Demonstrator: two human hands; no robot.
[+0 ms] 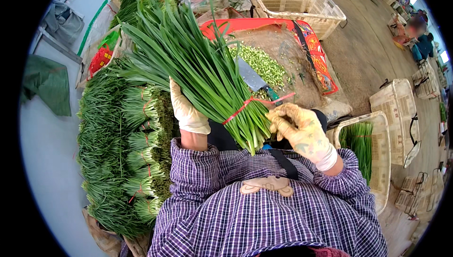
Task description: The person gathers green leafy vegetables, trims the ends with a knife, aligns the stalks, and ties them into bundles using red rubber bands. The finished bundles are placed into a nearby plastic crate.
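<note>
Long green leaf bundle [188,63]: smooth, soft sheen. Broad rectangular cleaver blade [251,74]: smooth metal, glossy. Cream openwork crate [325,23]: scuffed matt plastic. Purple-and-white checked smock [245,214]: matt woven cloth. Stained cream right-hand glove [306,138]: thin, rubbery-looking, wrinkled.

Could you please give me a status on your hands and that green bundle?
Left hand holding green bundle. Right hand at its stem end, near red tie. Cleaver lying beyond, beside chopped pieces.

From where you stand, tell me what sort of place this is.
Probably a shed where vegetables are bundled and packed: tied green bundles lie stacked on the left, a cleaver lies by chopped stem pieces, and plastic crates stand around.
</note>
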